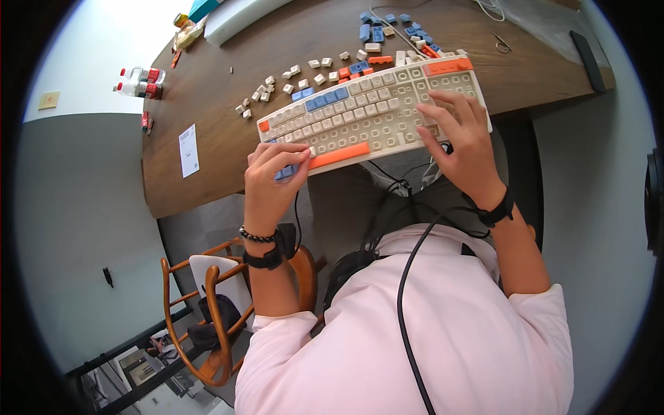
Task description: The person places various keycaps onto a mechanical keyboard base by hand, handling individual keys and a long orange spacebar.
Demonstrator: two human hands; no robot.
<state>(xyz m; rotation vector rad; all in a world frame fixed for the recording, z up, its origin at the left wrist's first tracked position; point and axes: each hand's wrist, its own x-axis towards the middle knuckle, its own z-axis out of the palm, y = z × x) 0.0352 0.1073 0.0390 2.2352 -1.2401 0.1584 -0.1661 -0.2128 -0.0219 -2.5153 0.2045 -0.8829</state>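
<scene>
A cream keyboard [379, 132] lies tilted across the table's near edge. Its upper left rows carry cream, blue and orange keycaps, while bare switch sockets show lower down and on the right. My left hand [271, 181] is at its lower left corner, thumb and fingertips pinched on a cream keycap [312, 151] just above the left end of the orange space bar [340, 155]. That hand partly covers some blue keycaps [283, 172]. Over the bare right side, my right hand [465, 142] has its fingers spread and holds nothing; whether the fingertips touch the keyboard is hard to tell.
Loose cream keycaps [296, 70] lie scattered behind the keyboard, with blue keycaps [377, 33] further back. Plastic bottles [140, 90] and a white card [188, 151] are on the left of the table [214, 124]. A black cable [403, 304] hangs over my shirt; a wooden chair [216, 325] stands at left.
</scene>
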